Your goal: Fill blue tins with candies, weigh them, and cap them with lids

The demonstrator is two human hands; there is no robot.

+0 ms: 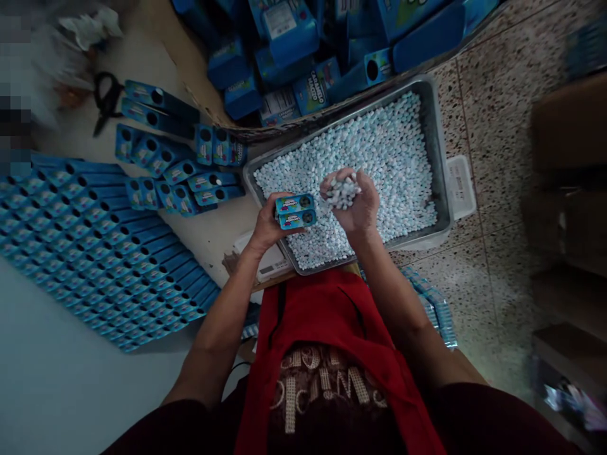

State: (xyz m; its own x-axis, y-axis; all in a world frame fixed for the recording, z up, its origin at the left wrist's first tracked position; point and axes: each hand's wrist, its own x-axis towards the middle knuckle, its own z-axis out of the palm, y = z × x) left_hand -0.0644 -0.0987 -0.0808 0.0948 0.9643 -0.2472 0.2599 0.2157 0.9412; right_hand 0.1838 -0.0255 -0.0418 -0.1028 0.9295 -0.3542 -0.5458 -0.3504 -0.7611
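Note:
Two small blue candy boxes (294, 211) lie side by side in my left hand (268, 222), whose fingers wrap round them. Each box has a dark round hole at its end. My right hand (358, 205) is cupped around a heap of small pale blue and white candies (344, 191), just right of the boxes. Both hands are above a metal tray (440, 151) filled with the same candies. What lies inside the held boxes cannot be made out.
A cardboard carton (190, 69) full of blue boxes stands behind the tray. Loose blue boxes (165, 161) and black scissors (105, 101) lie to the left, beside a large stack of boxes (95, 246). A plastic lid (461, 188) shows under the tray's right side.

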